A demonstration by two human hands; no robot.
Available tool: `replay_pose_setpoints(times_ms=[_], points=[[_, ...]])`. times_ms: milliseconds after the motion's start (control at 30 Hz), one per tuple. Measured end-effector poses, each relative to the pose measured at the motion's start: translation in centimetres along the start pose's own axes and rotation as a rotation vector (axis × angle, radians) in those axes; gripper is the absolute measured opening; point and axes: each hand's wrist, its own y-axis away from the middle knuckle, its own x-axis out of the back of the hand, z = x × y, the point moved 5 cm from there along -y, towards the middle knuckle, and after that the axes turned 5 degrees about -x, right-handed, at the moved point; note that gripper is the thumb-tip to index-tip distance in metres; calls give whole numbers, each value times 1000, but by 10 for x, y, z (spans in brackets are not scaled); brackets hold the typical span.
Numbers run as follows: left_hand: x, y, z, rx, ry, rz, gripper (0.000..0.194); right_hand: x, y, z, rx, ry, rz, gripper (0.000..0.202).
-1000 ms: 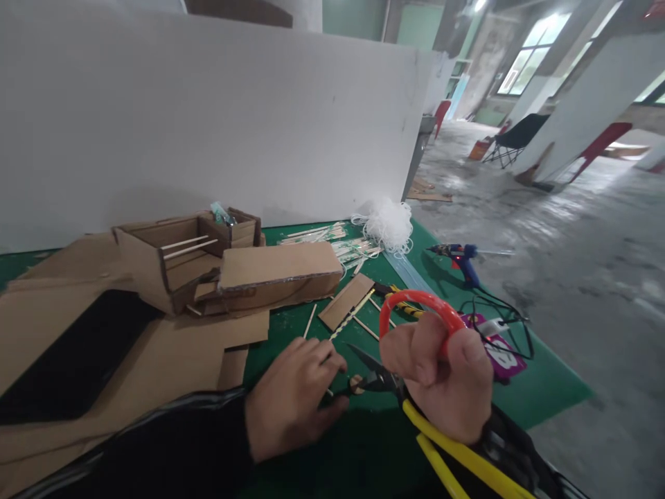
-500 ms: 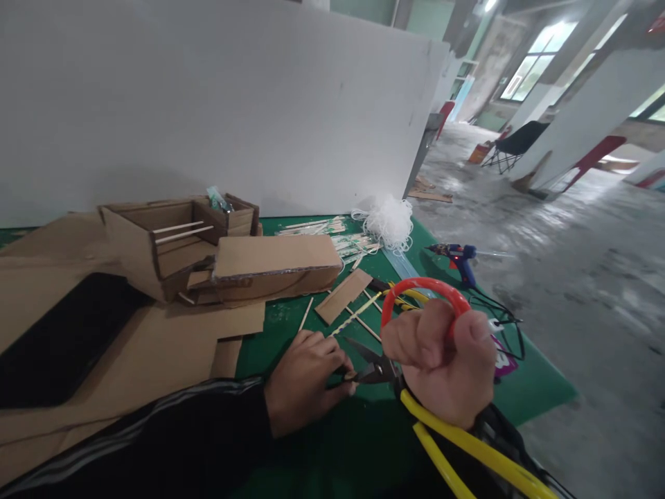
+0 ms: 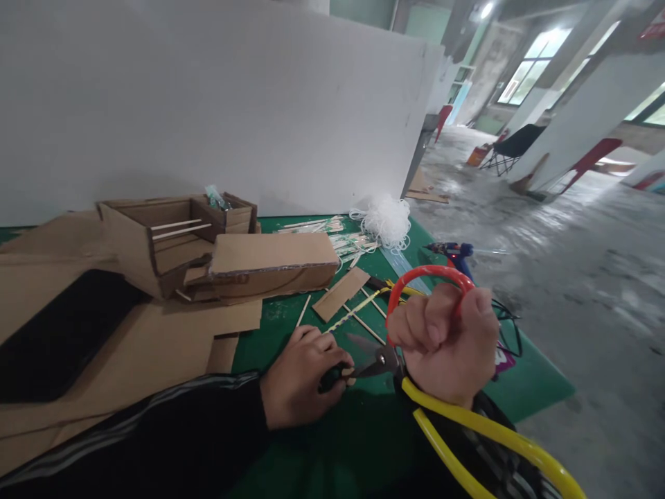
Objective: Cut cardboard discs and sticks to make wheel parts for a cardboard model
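My right hand (image 3: pixel 444 339) grips the red loop handle of large scissors (image 3: pixel 383 359). Their blades are apart and point left toward my other hand. Two yellow bars (image 3: pixel 462 409) run from beside the pivot, below my wrist, toward the lower right. My left hand (image 3: pixel 306 381) is closed, thumb and fingers pinching a small pale-brown piece (image 3: pixel 348 373) at the lower blade. Whether it is cardboard or wood I cannot tell. Just beyond the hands lie a cardboard strip (image 3: pixel 341 294), thin sticks (image 3: pixel 364 324) and a yellow spiral-patterned strip (image 3: pixel 353 312).
Cardboard boxes (image 3: pixel 275 260) stand behind my left hand, on cardboard sheets (image 3: pixel 171 346) with a black panel (image 3: pixel 73 339). A tangle of white cord (image 3: pixel 385 222), bundled sticks (image 3: pixel 312 225) and a blue glue gun (image 3: pixel 451 251) lie toward the back of the green table (image 3: pixel 540 388).
The left fingers have shifted slightly, so the pinched piece shows more. My right hand and scissors have moved a little. The yellow bars reach farther into the lower right.
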Motion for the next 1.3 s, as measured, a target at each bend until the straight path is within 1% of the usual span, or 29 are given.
replay_pose_setpoints(times_ms=[167, 333, 467, 533, 600, 767, 967, 1133, 1300], points=[[0, -1, -3, 7, 30, 15, 9, -5, 2, 0, 10, 9, 1, 55], [-1, -1, -6, 41, 45, 6, 17, -8, 3, 0, 3, 12, -14, 55], [1, 0, 0, -27, 9, 20, 20, -6, 3, 0, -5, 16, -1, 56], [1, -1, 1, -34, 13, 15, 16, -5, 3, 1, -15, 12, 15, 56], [1, -3, -2, -9, 38, 6, 12, -5, 4, 1, -16, 5, 21, 55], [-1, -5, -5, 45, 60, -4, 20, -6, 4, 1, -6, -1, 10, 54], [1, -3, 0, -19, 46, 23, 13, -2, 3, 1, -14, 28, 48, 55], [-1, -6, -4, -4, 93, -7, 7, 0, 4, 1, -23, 18, 69, 56], [-3, -7, -9, 40, 114, -36, 16, 0, 3, 0, 3, -12, 61, 54]])
